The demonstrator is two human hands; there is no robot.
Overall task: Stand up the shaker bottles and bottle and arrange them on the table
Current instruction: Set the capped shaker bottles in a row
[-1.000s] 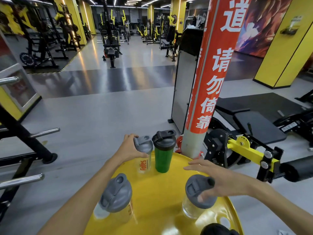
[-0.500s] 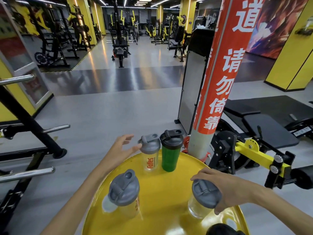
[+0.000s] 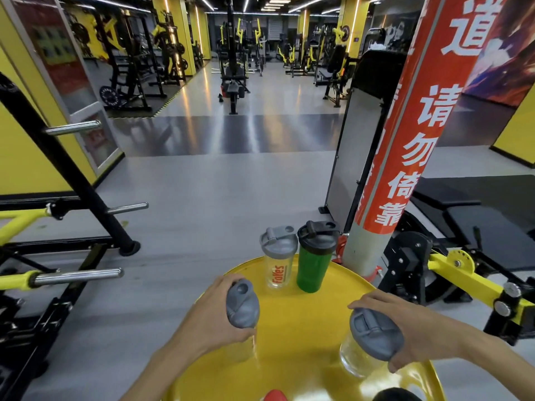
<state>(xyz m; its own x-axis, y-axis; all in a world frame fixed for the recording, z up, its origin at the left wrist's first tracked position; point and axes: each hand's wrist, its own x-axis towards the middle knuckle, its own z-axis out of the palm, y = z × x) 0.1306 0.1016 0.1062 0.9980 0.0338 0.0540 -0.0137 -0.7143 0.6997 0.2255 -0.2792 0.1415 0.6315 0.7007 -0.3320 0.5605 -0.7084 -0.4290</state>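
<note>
A round yellow table (image 3: 307,337) carries several shakers. At its far edge a clear shaker with a grey lid and orange lettering (image 3: 278,260) stands upright, touching a green shaker with a black lid (image 3: 316,260). My left hand (image 3: 215,311) grips a clear grey-lidded shaker (image 3: 242,311) at the table's left, tilted slightly. My right hand (image 3: 405,328) wraps around another clear grey-lidded shaker (image 3: 373,340) at the right. A red object (image 3: 275,396) and a dark lid (image 3: 395,396) peek in at the bottom edge.
A grey pillar with a red banner (image 3: 405,169) rises just behind the table on the right. A black and yellow bench machine (image 3: 463,256) stands right of it. A weight rack with chrome pegs (image 3: 72,273) fills the left. Grey gym floor lies ahead.
My left hand left the lettered shaker at the far edge and came back to grasp the near-left shaker. My right hand keeps its hold on the right shaker.
</note>
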